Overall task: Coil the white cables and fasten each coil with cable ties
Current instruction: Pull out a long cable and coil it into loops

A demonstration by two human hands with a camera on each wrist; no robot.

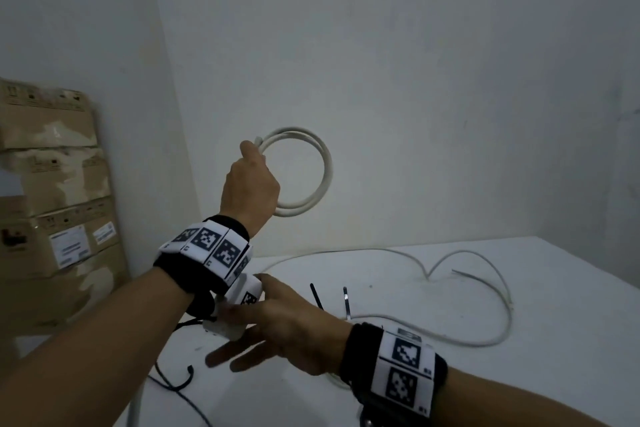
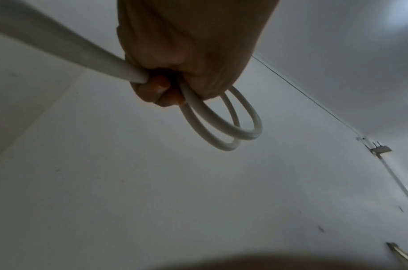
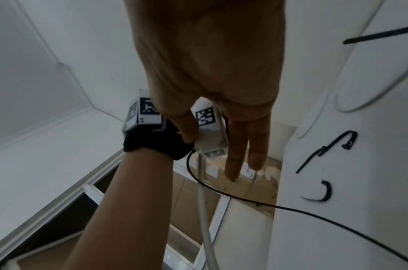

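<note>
Right hand [image 1: 277, 326]: fingers straight, empty, low over the table [image 1: 519, 392] edge. Black cable ties [image 1: 346, 302]: on the table, unused. Left hand [image 1: 251, 184]: raised, fist gripping the white cable coil [image 1: 311, 170], two loops; tail hangs slack. Coiling underway, likely; next, feed remaining length.
</note>
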